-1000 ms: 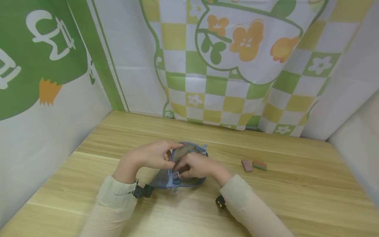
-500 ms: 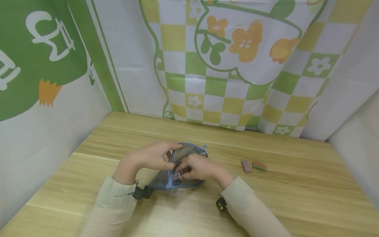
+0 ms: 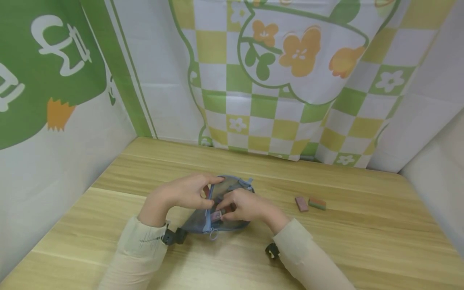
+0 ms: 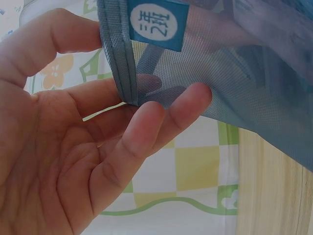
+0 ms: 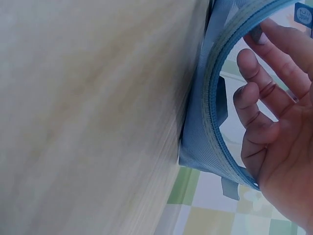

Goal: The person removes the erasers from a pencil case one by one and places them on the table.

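Observation:
A blue mesh zip pouch [image 3: 195, 221] lies on the table with its mouth spread open toward the right. My left hand [image 3: 188, 191] holds the pouch's rim, thumb and fingers on either side of the edge; the left wrist view shows the mesh [image 4: 215, 98] and a blue label [image 4: 159, 24] by the fingers. My right hand [image 3: 244, 204] reaches into the mouth with fingers curled. Between its thumb and forefinger is a small pinkish block [image 3: 216, 216], like an eraser. In the right wrist view the hand [image 5: 279, 107] is inside the zipper rim [image 5: 212, 98], its fingertips partly hidden.
Right of the pouch lie a pink block [image 3: 301, 204] and an orange-and-green block [image 3: 317, 204], close together on the wooden table [image 3: 362, 229]. Patterned cloth [image 3: 275, 100] hangs behind the table. A ring pull [image 3: 214, 234] hangs at the pouch's near corner.
My right hand has shifted slightly within the pouch's mouth, and the pinkish block between its fingers shows more clearly. My left hand and the two loose blocks stay in place.

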`<action>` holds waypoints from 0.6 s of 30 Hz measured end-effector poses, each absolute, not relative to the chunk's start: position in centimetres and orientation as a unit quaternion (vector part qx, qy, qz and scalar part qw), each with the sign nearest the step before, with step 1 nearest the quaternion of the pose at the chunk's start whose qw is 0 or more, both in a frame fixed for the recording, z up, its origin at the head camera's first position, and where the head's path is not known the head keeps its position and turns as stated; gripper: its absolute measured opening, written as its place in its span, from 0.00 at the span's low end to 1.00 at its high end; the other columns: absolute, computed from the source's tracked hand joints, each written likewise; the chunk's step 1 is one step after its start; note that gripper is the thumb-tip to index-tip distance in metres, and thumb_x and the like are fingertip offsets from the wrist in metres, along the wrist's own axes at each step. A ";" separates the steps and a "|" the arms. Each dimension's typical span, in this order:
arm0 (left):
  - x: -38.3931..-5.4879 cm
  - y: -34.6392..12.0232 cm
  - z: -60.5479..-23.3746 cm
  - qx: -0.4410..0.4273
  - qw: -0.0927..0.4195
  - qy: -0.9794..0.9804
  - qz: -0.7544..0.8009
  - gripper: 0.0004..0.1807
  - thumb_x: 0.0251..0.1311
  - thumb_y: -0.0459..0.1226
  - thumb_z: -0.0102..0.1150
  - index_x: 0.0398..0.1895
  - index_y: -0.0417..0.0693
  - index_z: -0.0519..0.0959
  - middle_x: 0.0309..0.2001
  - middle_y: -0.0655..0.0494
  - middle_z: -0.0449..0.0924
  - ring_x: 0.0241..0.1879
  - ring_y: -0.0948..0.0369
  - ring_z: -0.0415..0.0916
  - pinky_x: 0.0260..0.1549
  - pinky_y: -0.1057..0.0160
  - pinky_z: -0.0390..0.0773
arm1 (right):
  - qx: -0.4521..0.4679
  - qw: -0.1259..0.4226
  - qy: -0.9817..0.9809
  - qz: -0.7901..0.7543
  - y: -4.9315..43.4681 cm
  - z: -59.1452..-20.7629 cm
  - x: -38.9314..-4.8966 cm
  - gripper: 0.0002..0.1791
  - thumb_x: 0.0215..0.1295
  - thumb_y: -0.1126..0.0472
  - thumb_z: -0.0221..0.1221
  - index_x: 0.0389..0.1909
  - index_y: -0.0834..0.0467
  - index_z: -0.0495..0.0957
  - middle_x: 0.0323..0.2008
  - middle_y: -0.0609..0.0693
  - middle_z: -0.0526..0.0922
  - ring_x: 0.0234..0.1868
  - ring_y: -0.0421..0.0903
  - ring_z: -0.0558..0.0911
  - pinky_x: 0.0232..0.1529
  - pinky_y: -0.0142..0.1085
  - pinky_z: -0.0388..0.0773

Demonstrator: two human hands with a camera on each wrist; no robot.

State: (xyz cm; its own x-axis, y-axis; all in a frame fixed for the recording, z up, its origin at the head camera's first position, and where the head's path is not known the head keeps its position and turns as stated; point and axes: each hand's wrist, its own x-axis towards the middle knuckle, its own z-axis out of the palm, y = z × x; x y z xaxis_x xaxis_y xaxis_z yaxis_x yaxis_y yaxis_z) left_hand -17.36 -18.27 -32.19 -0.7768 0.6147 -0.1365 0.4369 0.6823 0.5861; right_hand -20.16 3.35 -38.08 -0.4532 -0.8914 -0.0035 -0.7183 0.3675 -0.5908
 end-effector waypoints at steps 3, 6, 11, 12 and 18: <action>-17.3 -18.2 -32.1 0.288 0.166 0.903 0.271 0.39 0.55 0.36 0.59 0.73 0.36 0.63 0.65 0.42 0.73 0.37 0.64 0.76 0.29 0.67 0.77 | -0.499 0.159 0.809 -0.266 3.4 -38.1 -20.2 0.13 0.64 0.63 0.64 0.48 0.58 0.86 0.28 0.45 0.83 0.27 0.31 0.73 0.32 0.24 0.74; -17.2 -18.2 -32.1 0.286 0.168 0.904 0.271 0.39 0.56 0.36 0.59 0.73 0.36 0.63 0.63 0.43 0.75 0.37 0.64 0.76 0.29 0.67 0.77 | -0.500 0.157 0.808 -0.271 3.6 -38.1 -20.1 0.12 0.64 0.63 0.64 0.48 0.58 0.86 0.28 0.45 0.83 0.28 0.31 0.73 0.32 0.24 0.74; -17.2 -18.2 -32.1 0.285 0.170 0.903 0.274 0.40 0.56 0.36 0.60 0.73 0.37 0.62 0.64 0.43 0.74 0.37 0.63 0.76 0.29 0.67 0.77 | -0.498 0.149 0.807 -0.280 3.9 -38.1 -20.0 0.12 0.64 0.63 0.64 0.48 0.57 0.86 0.27 0.45 0.81 0.28 0.32 0.72 0.31 0.25 0.73; -17.2 -18.2 -32.1 0.285 0.170 0.903 0.273 0.40 0.56 0.36 0.60 0.74 0.37 0.62 0.64 0.43 0.73 0.37 0.63 0.76 0.29 0.67 0.77 | -0.498 0.146 0.807 -0.281 4.0 -38.1 -20.0 0.12 0.64 0.63 0.64 0.47 0.57 0.87 0.27 0.44 0.81 0.28 0.32 0.72 0.31 0.25 0.73; -17.3 -18.2 -32.2 0.286 0.167 0.906 0.264 0.40 0.56 0.37 0.61 0.73 0.37 0.63 0.66 0.43 0.72 0.37 0.64 0.76 0.29 0.67 0.76 | -0.491 0.147 0.806 -0.296 4.3 -38.0 -19.9 0.13 0.64 0.63 0.64 0.48 0.57 0.86 0.28 0.44 0.79 0.28 0.34 0.72 0.31 0.25 0.74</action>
State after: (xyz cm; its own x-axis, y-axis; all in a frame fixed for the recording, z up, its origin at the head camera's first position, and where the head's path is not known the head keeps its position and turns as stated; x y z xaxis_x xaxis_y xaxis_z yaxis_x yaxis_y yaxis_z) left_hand -17.28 -18.19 -32.18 -0.7804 0.6066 -0.1518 0.4297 0.6966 0.5746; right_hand -19.87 4.33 -37.98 -0.4743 -0.8787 0.0550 -0.7050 0.3416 -0.6215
